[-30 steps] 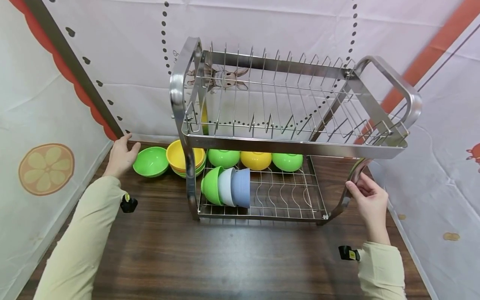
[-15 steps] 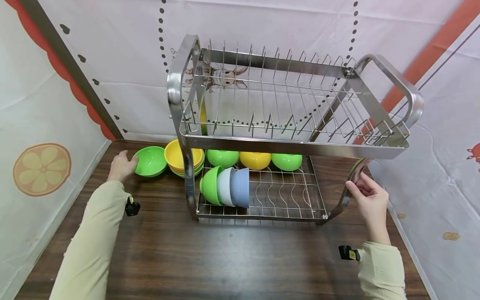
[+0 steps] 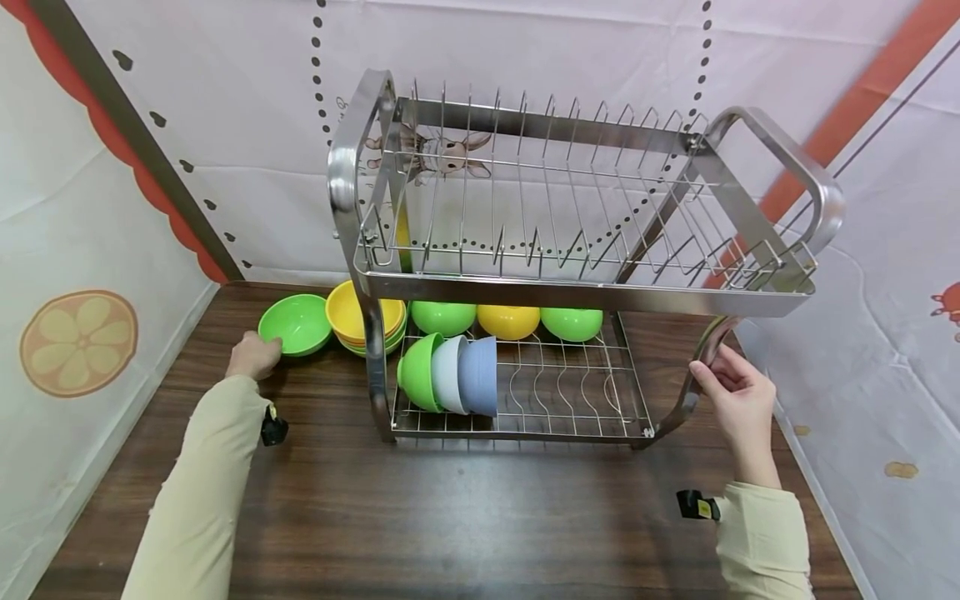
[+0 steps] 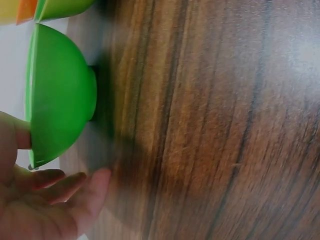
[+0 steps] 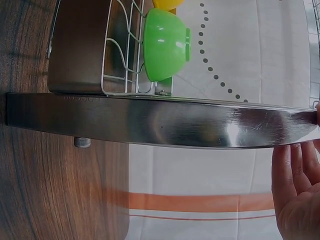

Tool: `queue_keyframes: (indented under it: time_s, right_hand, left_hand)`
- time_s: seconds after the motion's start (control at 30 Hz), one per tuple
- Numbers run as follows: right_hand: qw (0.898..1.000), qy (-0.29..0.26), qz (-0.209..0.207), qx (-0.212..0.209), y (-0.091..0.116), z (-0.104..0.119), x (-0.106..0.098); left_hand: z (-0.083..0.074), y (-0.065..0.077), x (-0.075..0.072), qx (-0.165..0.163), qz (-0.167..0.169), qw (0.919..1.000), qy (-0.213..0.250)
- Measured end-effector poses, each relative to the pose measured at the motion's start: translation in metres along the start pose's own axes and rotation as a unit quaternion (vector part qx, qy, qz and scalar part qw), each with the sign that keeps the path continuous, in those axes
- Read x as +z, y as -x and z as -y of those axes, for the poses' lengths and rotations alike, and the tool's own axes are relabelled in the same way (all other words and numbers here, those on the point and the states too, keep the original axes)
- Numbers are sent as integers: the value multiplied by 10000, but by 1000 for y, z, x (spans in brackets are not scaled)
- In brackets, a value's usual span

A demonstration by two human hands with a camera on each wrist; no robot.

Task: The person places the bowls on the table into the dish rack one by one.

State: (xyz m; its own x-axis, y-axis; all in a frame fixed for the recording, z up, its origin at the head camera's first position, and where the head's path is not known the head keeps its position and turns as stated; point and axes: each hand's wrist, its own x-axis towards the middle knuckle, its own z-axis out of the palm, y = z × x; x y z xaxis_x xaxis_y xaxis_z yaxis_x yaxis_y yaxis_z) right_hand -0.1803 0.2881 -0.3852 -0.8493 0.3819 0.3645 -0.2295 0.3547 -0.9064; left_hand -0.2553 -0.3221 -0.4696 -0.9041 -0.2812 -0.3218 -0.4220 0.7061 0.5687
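My left hand (image 3: 255, 356) is at the near-left rim of a single green bowl (image 3: 297, 323), upright on the wooden table. In the left wrist view the thumb (image 4: 19, 132) lies at the bowl's rim and the fingers (image 4: 82, 200) reach below its outer side, pinching the edge between them. My right hand (image 3: 737, 402) grips the curved right front upright of a two-tier metal dish rack (image 3: 592, 294), thumb in front and fingers behind. In the right wrist view its fingers (image 5: 296, 172) show at that metal upright (image 5: 200, 122).
A stack of yellow and green bowls (image 3: 347, 315) stands between the single bowl and the rack. On the lower tier, a green bowl (image 3: 417, 375), a pale blue bowl (image 3: 447, 375) and a blue bowl (image 3: 480, 377) nest sideways, with yellow and green bowls (image 3: 510, 321) behind. Printed cloth walls (image 3: 262, 192) enclose the table.
My left hand has come down and toward me from beside the far-left of the green bowl to its near-left rim. The right hand has kept its hold on the dish rack.
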Motion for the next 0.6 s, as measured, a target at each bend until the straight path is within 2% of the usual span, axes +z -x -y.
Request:
queue_keyframes:
  time_s: [0.27, 0.47, 0.6]
  right_hand:
    - [9999, -88, 15, 111, -1, 0, 0]
    - [9999, -103, 56, 47, 4, 16, 3]
    - [9999, -96, 58, 97, 2, 11, 1]
  left_hand:
    - [2, -5, 4, -192, 35, 9946, 1015]
    - [3, -8, 6, -240, 29, 9926, 1191]
    - [2, -8, 5, -184, -29, 9947, 1011]
